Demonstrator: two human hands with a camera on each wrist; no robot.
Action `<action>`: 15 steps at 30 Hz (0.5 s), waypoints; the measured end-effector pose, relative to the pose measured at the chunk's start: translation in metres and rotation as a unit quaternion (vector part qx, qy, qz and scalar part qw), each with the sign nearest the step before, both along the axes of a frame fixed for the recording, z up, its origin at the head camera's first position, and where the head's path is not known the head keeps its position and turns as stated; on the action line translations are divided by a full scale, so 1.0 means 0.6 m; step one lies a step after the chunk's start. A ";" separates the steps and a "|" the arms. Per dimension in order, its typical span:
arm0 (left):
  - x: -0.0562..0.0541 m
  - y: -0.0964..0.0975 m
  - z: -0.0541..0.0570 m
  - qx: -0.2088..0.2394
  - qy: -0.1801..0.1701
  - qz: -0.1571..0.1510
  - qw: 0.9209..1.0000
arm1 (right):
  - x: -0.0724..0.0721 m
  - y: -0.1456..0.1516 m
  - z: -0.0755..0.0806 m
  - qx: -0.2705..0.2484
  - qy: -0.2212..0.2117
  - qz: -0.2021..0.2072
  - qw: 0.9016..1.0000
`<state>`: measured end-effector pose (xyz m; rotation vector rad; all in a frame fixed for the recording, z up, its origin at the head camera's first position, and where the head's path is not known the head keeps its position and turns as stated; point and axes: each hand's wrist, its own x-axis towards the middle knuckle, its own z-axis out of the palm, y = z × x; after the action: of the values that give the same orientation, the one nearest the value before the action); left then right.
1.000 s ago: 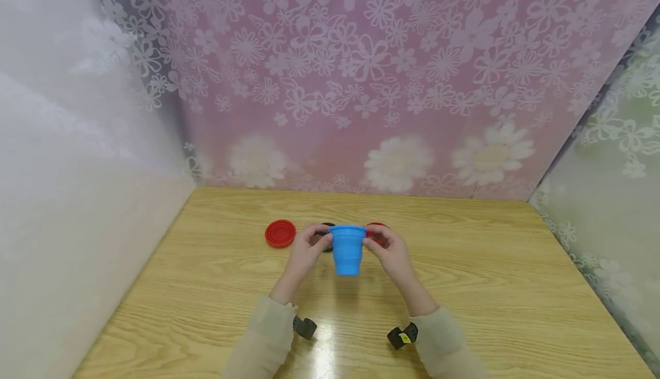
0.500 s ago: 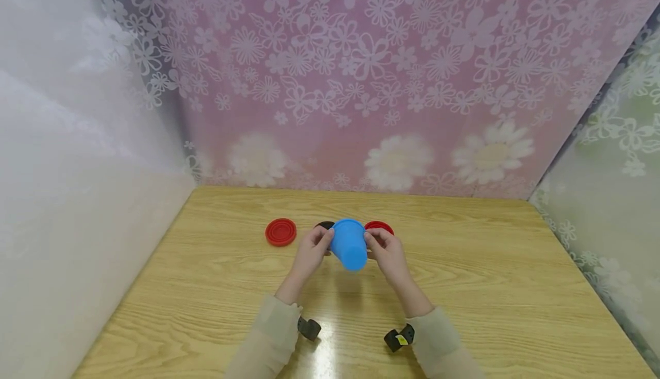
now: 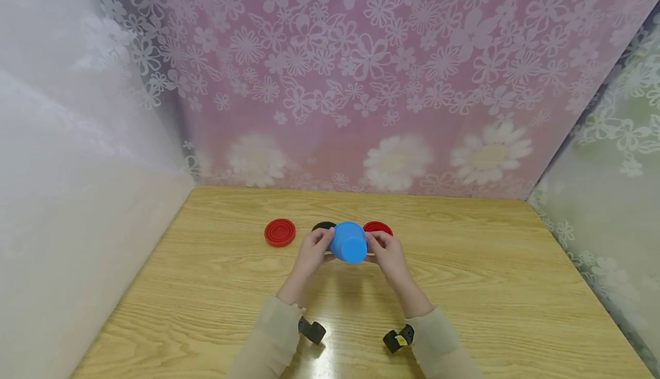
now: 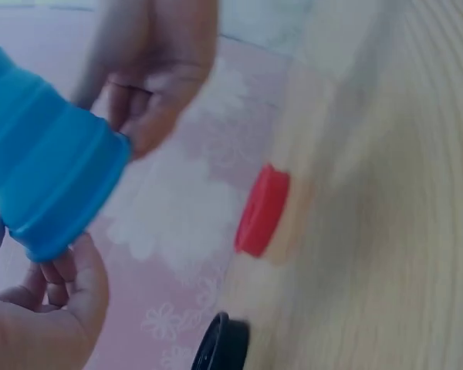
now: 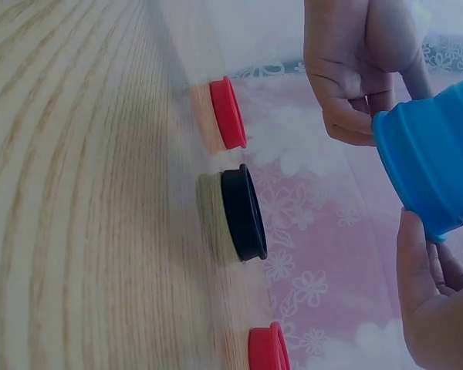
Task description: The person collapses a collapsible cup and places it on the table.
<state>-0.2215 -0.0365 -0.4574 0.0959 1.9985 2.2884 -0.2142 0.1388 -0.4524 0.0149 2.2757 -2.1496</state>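
Observation:
A blue collapsible cup (image 3: 350, 243), drawn out into stepped rings, is held above the table between both hands. Its narrow base faces the head camera and its wide rim points away. On the left side of the rim, my left hand (image 3: 310, 250) pinches the cup between thumb and fingers. My right hand (image 3: 388, 253) pinches the opposite side in the same way. The left wrist view shows the cup (image 4: 50, 158) side-on with its ridges, fingers at both edges of the rim. The inside of the cup is hidden.
Behind the hands, a flat red collapsed cup (image 3: 280, 232) lies at the left on the wooden table (image 3: 490, 287). A black one (image 5: 243, 212) lies in the middle, and a second red one (image 3: 378, 228) at the right, partly covered by the right hand. A patterned backdrop stands behind.
The cup has tipped: its base has swung up toward the head camera, and it looks shorter now. Both hands keep their hold and have barely moved.

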 end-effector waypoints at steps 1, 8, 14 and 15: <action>-0.001 0.000 0.000 0.021 -0.017 -0.007 1.000 | 0.000 0.000 -0.001 0.000 -0.001 0.001 1.000; 0.000 -0.003 0.009 0.115 -0.083 -0.044 0.989 | 0.001 -0.001 -0.001 0.011 -0.003 -0.008 1.000; -0.003 -0.003 0.007 0.123 -0.101 -0.042 0.986 | 0.003 -0.003 0.001 -0.001 -0.002 -0.008 1.000; -0.003 -0.003 0.007 0.123 -0.098 -0.044 0.987 | 0.003 -0.004 0.002 -0.003 -0.003 -0.006 1.000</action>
<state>-0.2230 -0.0384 -0.4532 -0.0219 1.5830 2.3744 -0.2122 0.1367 -0.4512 0.0349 2.2731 -2.1590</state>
